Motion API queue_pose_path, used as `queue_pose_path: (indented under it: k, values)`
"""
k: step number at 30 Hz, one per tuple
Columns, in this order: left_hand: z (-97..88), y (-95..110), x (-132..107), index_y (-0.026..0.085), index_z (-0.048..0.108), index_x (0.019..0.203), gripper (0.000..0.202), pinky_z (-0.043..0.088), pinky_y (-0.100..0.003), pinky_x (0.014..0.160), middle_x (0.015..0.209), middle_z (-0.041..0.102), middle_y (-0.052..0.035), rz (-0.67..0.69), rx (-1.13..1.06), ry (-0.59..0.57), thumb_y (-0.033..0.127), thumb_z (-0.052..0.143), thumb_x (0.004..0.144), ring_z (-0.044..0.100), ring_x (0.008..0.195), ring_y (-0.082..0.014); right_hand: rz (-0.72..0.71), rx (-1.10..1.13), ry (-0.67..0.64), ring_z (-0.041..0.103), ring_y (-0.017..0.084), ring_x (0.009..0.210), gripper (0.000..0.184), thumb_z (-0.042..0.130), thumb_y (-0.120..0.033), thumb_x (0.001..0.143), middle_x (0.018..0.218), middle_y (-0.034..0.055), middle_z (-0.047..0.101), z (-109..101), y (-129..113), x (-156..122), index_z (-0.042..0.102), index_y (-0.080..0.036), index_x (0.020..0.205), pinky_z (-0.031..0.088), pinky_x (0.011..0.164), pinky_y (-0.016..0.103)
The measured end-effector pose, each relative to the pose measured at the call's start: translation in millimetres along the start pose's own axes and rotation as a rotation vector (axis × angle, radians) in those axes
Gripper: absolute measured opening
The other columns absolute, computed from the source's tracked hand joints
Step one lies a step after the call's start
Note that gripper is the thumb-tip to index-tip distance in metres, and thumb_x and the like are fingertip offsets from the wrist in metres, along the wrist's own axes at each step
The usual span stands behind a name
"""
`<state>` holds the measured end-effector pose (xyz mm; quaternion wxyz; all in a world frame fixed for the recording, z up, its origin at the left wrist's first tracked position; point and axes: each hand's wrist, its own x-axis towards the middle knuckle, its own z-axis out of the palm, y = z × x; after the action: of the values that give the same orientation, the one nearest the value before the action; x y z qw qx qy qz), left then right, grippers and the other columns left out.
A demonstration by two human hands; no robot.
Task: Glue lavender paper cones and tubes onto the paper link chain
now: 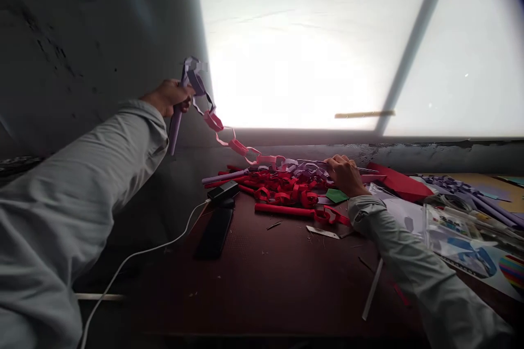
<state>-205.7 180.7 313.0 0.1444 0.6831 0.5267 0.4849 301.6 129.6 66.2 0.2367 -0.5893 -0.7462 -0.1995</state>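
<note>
My left hand (172,97) is raised at the left, its fingers closed around a purple paper tube (175,130) that points downward. From the top of that tube a paper chain (213,121) of purple and pink links slopes down to the pile on the table. At the back of the table my right hand (344,173) rests with its fingers curled at the purple links; what lies under them is hidden. Red paper chains (282,196) are heaped between the hands. A red paper tube (283,210) lies in front of the heap.
A black phone (215,233) and a small dark device (223,191) with a white cable (141,251) lie at the table's left edge. Near the front are a blade-like strip (322,232) and a white stick (372,290). Red folded paper (399,182) and a clear pouch (450,223) are at right.
</note>
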Motion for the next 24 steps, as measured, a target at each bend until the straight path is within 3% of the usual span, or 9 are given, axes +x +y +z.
queue_pose_path:
  k: [4, 6, 9, 12, 15, 18, 21, 24]
  values:
    - [29.1, -73.7, -16.2, 0.014, 0.053, 0.093, 0.042, 0.031, -0.02, 0.047, 0.054, 0.037, 0.0094, -0.222, 0.09, -0.074, 0.048, 0.077, 0.086, 0.034, 0.049, -0.0054, 0.027, 0.007, -0.094, 0.057, 0.032, 0.112, 0.031, 0.046, -0.022, 0.099, 0.114, 0.0176, 0.068, 36.6, 30.6, 6.6, 0.072, -0.017, 0.116, 0.04, 0.093, 0.041]
    - [46.3, -108.0, -25.7, 0.014, 0.059, 0.092, 0.051, 0.036, -0.022, 0.047, 0.054, 0.045, 0.006, -0.297, 0.147, -0.187, 0.055, 0.084, 0.075, 0.041, 0.049, -0.0078, 0.026, 0.038, -0.156, 0.06, 0.031, 0.109, 0.029, 0.049, -0.019, 0.096, 0.112, 0.0179, 0.069, 54.2, 43.1, 2.1, 0.073, -0.015, 0.112, 0.042, 0.093, 0.041]
    - [69.1, -152.9, -39.4, 0.016, 0.061, 0.085, 0.057, 0.042, -0.026, 0.048, 0.055, 0.053, 0.0022, -0.332, 0.217, -0.338, 0.061, 0.087, 0.06, 0.048, 0.048, -0.0116, 0.0, 0.131, -0.274, 0.065, 0.027, 0.103, 0.024, 0.06, -0.021, 0.091, 0.109, 0.0138, 0.073, 72.5, 63.4, -6.4, 0.075, -0.017, 0.109, 0.045, 0.09, 0.037]
    - [85.7, -186.4, -50.4, 0.018, 0.062, 0.078, 0.062, 0.048, -0.029, 0.054, 0.059, 0.061, -0.0015, -0.307, 0.266, -0.475, 0.066, 0.085, 0.047, 0.056, 0.054, -0.0168, -0.044, 0.26, -0.378, 0.068, 0.024, 0.098, 0.029, 0.076, -0.035, 0.08, 0.106, 0.008, 0.075, 79.0, 86.7, -6.1, 0.078, -0.019, 0.105, 0.049, 0.086, 0.031]
    - [98.5, -206.6, -58.7, 0.018, 0.068, 0.08, 0.066, 0.052, -0.031, 0.063, 0.07, 0.068, -0.0042, -0.229, 0.305, -0.572, 0.069, 0.082, 0.041, 0.063, 0.067, -0.0222, -0.003, 0.34, -0.379, 0.069, 0.023, 0.096, 0.038, 0.07, -0.047, 0.084, 0.108, 0.0093, 0.075, 79.0, 111.8, 7.6, 0.079, -0.018, 0.107, 0.052, 0.085, 0.03]
    - [110.8, -217.1, -66.5, 0.019, 0.073, 0.09, 0.069, 0.054, -0.031, 0.075, 0.087, 0.074, -0.007, -0.156, 0.328, -0.628, 0.074, 0.077, 0.048, 0.067, 0.086, -0.0271, 0.148, 0.322, -0.325, 0.069, 0.023, 0.098, 0.039, 0.061, -0.04, 0.09, 0.116, 0.0138, 0.074, 83.7, 135.1, 26.7, 0.075, -0.016, 0.118, 0.051, 0.09, 0.034]
    - [121.4, -224.0, -74.8, 0.019, 0.075, 0.102, 0.073, 0.054, -0.032, 0.086, 0.105, 0.077, -0.01, -0.111, 0.337, -0.678, 0.075, 0.075, 0.055, 0.069, 0.1, -0.0304, 0.331, 0.267, -0.333, 0.069, 0.027, 0.104, 0.042, 0.069, -0.031, 0.081, 0.114, 0.0145, 0.075, 99.9, 149.9, 38.8, 0.073, -0.018, 0.121, 0.05, 0.095, 0.041]
    - [127.1, -229.3, -83.3, 0.019, 0.075, 0.109, 0.074, 0.053, -0.035, 0.094, 0.117, 0.075, -0.0118, -0.055, 0.344, -0.699, 0.073, 0.076, 0.059, 0.069, 0.106, -0.0316, 0.526, 0.214, -0.346, 0.068, 0.036, 0.109, 0.042, 0.077, -0.035, 0.074, 0.113, 0.0174, 0.075, 122.1, 152.6, 42.5, 0.076, -0.019, 0.112, 0.048, 0.096, 0.053]
